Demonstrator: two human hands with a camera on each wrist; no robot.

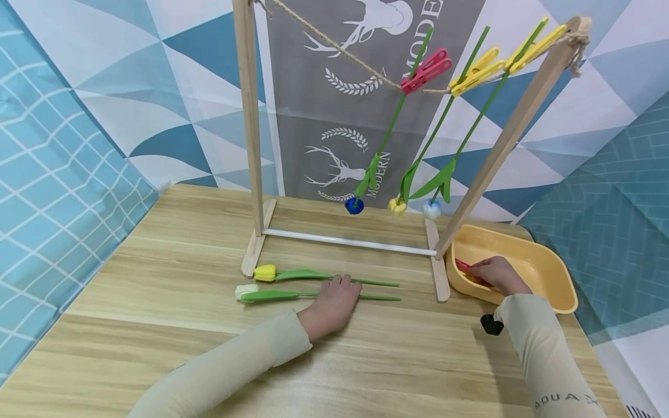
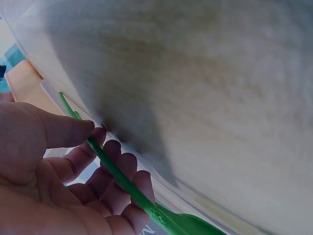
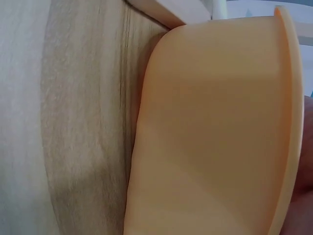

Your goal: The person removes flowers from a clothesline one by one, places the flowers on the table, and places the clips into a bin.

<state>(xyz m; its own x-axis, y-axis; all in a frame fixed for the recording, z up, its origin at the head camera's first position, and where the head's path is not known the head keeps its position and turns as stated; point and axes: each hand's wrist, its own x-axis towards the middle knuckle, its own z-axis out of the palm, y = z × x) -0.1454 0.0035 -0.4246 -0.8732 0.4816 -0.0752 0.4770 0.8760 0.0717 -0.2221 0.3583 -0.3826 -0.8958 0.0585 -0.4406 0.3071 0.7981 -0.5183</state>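
While my left fingers [image 1: 341, 285] pinch a green stem [image 2: 116, 172] before the rack [image 1: 248, 128], I can't tell whether my right fingers [image 1: 485, 269] grip the red clip [image 1: 461, 265] right of it.

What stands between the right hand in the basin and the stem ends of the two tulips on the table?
First the left wall of the orange basin, then the right foot of the wooden stand. From there to the stem ends of the yellow tulip and white tulip, nothing visible blocks the way.

White tulip [image 1: 282, 295] lies flat, red clothespin [image 1: 462, 265] inside orange basin [image 1: 550, 276].
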